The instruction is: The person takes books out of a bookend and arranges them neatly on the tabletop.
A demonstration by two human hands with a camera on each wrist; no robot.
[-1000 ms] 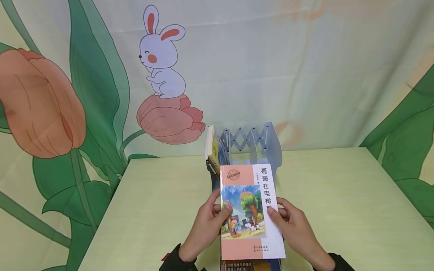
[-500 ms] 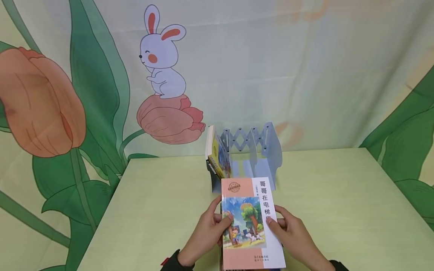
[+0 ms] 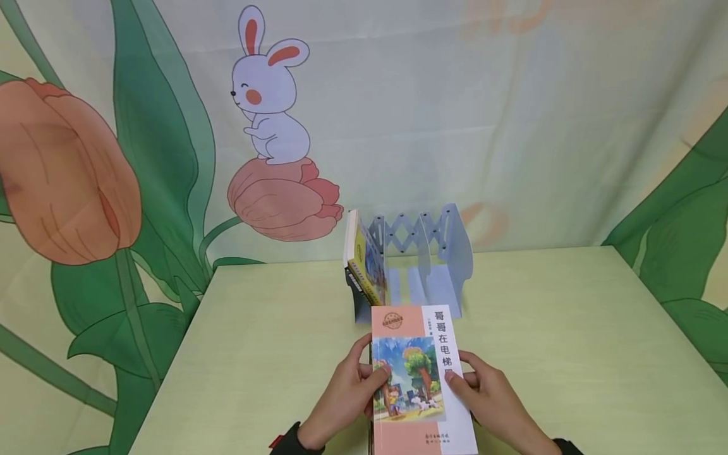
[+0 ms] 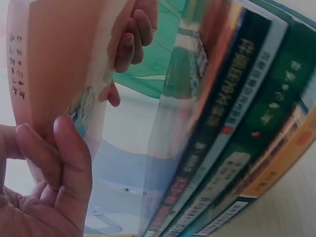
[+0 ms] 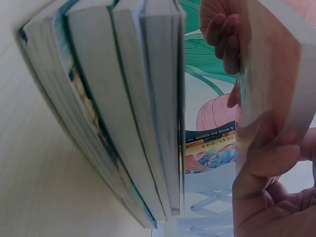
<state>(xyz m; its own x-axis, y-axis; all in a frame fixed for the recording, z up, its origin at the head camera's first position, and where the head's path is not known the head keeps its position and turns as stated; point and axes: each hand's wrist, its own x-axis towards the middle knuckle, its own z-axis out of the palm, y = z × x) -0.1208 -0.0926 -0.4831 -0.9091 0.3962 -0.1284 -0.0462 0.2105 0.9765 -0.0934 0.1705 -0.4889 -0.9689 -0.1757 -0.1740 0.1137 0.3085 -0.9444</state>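
A paperback book (image 3: 412, 379) with a pink and white cover lies face up between both hands. My left hand (image 3: 348, 395) grips its left edge, thumb on the cover and fingers beneath. At the right edge, my right hand (image 3: 491, 398) holds it the same way. The left wrist view shows curled left-hand fingers (image 4: 71, 163) against the pink back cover. Below the held book is a stack of several books (image 4: 237, 118), apart from it in both wrist views and mostly hidden in the head view.
Beyond the held book stands a blue-grey expandable book rack (image 3: 459, 253) with dividers. Books (image 3: 364, 265) lean in its left compartment. The pale green table (image 3: 267, 354) extends to both sides, and a printed rabbit curtain (image 3: 398, 126) hangs behind.
Both hands have brought the pink and white book down and nearer to me. It now covers the stack's front cover, which showed below it earlier, and more of the rack's base shows.
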